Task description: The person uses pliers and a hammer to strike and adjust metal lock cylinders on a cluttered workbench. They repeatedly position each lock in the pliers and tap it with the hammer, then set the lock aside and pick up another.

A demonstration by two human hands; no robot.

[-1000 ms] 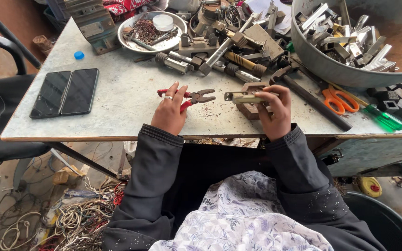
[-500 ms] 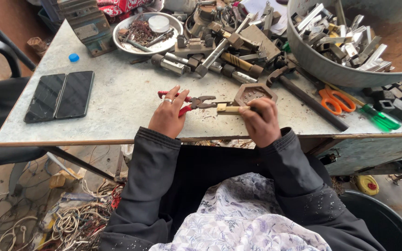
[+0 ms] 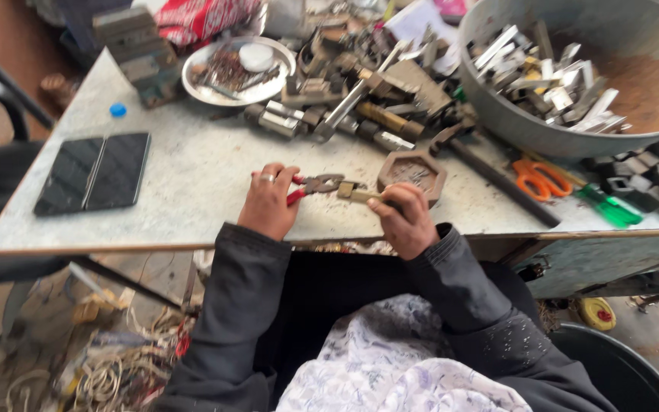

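Head view, frame centre: left hand [image 3: 268, 202] grips red-handled pliers [image 3: 316, 185], knuckles up, while right hand [image 3: 404, 220] pinches a small metal part [image 3: 360, 194] at the plier tips.

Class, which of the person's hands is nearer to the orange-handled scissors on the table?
Right. The right hand lies just left of the orange-handled scissors; the left hand, holding red-handled pliers, is farther left.

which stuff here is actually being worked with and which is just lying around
In use: left hand holding red-handled pliers, whose jaws meet a small brass part held by the right hand.

Lying about: two phones, orange scissors, hexagonal tray, metal plate, big basin of scrap, blue cap.
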